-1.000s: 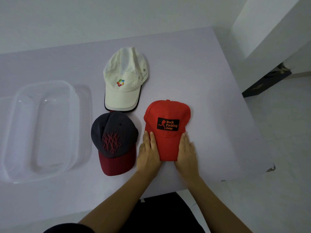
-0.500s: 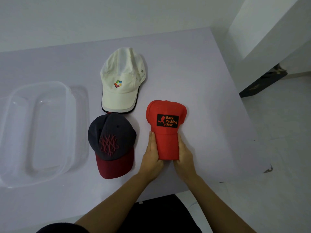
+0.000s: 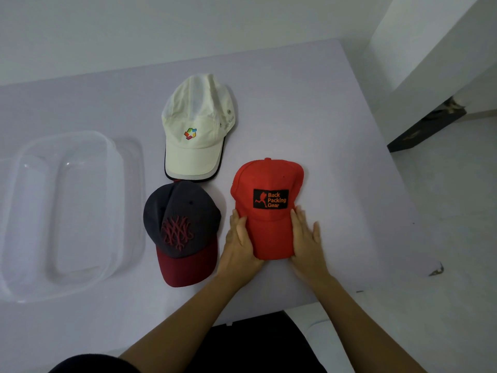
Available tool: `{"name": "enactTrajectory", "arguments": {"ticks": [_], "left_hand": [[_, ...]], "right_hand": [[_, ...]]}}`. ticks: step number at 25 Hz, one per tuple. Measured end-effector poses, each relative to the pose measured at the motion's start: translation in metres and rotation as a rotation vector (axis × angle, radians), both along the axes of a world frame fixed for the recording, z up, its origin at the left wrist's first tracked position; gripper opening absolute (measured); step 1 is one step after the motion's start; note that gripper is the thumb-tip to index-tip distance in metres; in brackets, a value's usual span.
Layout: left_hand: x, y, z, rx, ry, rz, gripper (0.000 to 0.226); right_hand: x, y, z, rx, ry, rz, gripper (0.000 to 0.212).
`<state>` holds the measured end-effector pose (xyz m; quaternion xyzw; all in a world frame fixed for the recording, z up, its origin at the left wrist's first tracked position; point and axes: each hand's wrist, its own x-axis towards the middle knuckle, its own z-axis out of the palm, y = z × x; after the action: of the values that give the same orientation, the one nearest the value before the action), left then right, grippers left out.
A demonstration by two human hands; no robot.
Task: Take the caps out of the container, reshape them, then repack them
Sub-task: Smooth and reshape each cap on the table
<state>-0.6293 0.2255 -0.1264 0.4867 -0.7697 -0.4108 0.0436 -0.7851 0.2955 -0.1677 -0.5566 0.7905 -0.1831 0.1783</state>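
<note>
A red cap with a black "Back Packing Gear" patch lies on the pale table, brim toward me. My left hand presses against the brim's left side and my right hand against its right side, so the brim sits curved between them. To the left lies a dark grey cap with a maroon brim and red stitching. Behind it rests a white cap with a small coloured logo. A clear plastic container stands at the far left with nothing in it.
The table's right edge runs close to the red cap, with white floor beyond it. Its front edge lies just below my wrists. A white wall corner and a dark base strip stand at the upper right.
Half a second ago my hands squeezed the red brim into a narrow curl. Now they have spread apart and the brim is wider and flatter, with the crown fuller.
</note>
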Motion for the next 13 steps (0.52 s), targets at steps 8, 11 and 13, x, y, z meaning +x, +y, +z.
{"name": "enactTrajectory", "arguments": {"ticks": [8, 11, 13], "left_hand": [[0.013, 0.002, -0.017, -0.078, -0.068, -0.198, 0.086], [0.015, 0.003, -0.018, -0.083, -0.084, -0.232, 0.092], [0.017, 0.002, -0.019, -0.092, -0.089, -0.248, 0.092]], "right_hand": [[-0.002, 0.000, 0.002, 0.072, 0.120, 0.088, 0.081], [-0.004, 0.001, 0.002, 0.087, 0.152, 0.133, 0.080], [-0.003, 0.000, 0.002, 0.097, 0.161, 0.151, 0.078]]}}
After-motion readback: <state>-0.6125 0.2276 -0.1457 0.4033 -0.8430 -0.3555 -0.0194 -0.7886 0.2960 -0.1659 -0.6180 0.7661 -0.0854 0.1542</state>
